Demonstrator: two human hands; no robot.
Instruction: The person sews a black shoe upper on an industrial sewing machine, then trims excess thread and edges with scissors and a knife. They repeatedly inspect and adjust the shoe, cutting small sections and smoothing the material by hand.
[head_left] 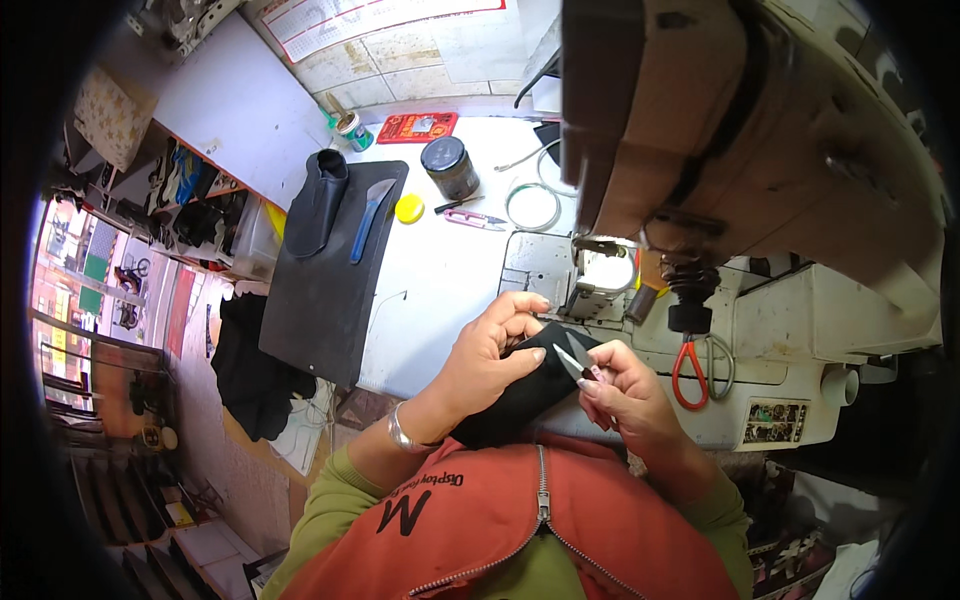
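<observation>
My left hand (485,360) grips a soft black piece of material (515,398) just in front of my body, its thumb lying on top and the fingers curled behind the far edge. From the picture I cannot tell whether the piece is cloth or leather. Between the fingers of my right hand (635,395) is a pair of thread snips (580,365) with a pinkish handle. Their two pointed blades are apart and lie over the right part of the black piece. Whether the blades touch it I cannot tell.
The sewing machine (740,150) looms at right, with red-handled scissors (688,375) below its head. On the white table are a black mat (320,320), a black shoe upper (318,210), a blue-handled knife (368,228), a dark jar (450,168), a yellow lid (409,208) and a tape roll (532,206).
</observation>
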